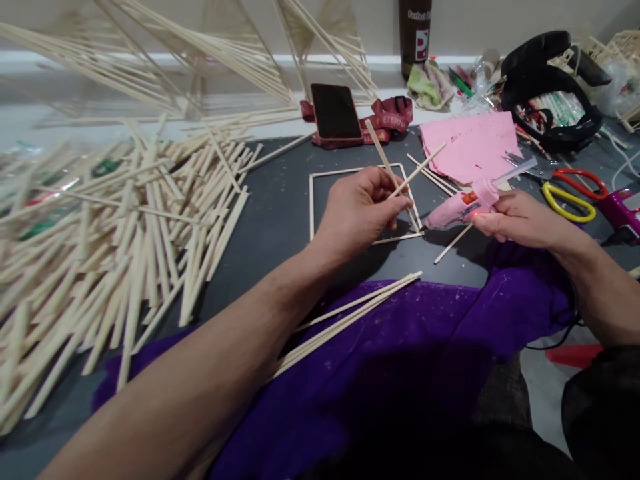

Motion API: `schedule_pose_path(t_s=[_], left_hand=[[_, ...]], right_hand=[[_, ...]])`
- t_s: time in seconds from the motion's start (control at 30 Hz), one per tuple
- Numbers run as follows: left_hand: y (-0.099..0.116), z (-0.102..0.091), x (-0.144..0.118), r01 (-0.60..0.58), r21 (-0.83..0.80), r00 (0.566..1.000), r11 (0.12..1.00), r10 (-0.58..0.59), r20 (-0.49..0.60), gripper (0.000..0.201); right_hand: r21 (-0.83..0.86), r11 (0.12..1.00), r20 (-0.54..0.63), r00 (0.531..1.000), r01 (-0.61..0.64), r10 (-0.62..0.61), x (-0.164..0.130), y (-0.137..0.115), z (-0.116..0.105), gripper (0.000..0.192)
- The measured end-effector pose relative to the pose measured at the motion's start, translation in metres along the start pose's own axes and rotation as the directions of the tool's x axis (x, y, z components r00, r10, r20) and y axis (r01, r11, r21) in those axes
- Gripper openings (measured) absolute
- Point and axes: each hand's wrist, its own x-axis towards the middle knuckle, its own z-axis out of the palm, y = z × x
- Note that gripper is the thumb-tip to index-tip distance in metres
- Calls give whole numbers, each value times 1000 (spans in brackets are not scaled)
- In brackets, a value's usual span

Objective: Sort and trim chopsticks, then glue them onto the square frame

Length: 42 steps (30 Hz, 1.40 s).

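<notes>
My left hand (361,207) is closed on thin wooden sticks (424,169), which cross each other at an angle above the table. Under it lies a square frame (312,203) made of similar sticks, partly hidden by the hand. A pink glue gun (457,205) with a clear glue stick in its back is gripped in my right hand (517,217). Its nozzle points left, close to the frame's near right corner; whether it touches cannot be made out. One loose stick (453,244) lies below the glue gun, and several others (350,317) rest on the purple cloth (430,320).
A large heap of sticks (165,240) covers the left side. Behind the frame are a phone (336,112) and a red lanyard (393,120). Pink sheets (470,143), yellow-and-red scissors (570,202), a black headband-like object (553,93) and a brown bottle (415,37) stand or lie at right and back.
</notes>
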Motion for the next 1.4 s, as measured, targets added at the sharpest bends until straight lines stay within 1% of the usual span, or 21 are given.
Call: schedule_pose_path(t_s=[0.2, 0.4, 0.7, 0.97, 1.2, 1.4], left_hand=[[0, 0, 0, -18, 5, 1000, 1000, 18, 5, 13], [2, 0, -1, -1, -2, 1000, 1000, 1, -1, 13], [3, 0, 1, -18, 5, 1000, 1000, 18, -19, 14], [-1, -1, 2, -50, 6, 998, 999, 50, -40, 13], [-3, -1, 2, -35, -6, 999, 999, 35, -13, 13], [-2, -2, 2, -57, -7, 998, 998, 56, -30, 14]], right_hand=[[38, 998, -14, 999, -42, 43, 0, 1, 2, 46], [63, 996, -8, 997, -70, 71, 0, 0, 3, 44], [74, 997, -25, 999, -17, 19, 0, 2, 3, 47], [73, 997, -6, 1000, -26, 27, 0, 6, 3, 46], [86, 996, -25, 999, -20, 23, 0, 3, 3, 47], [65, 998, -32, 999, -11, 13, 1, 3, 4, 45]])
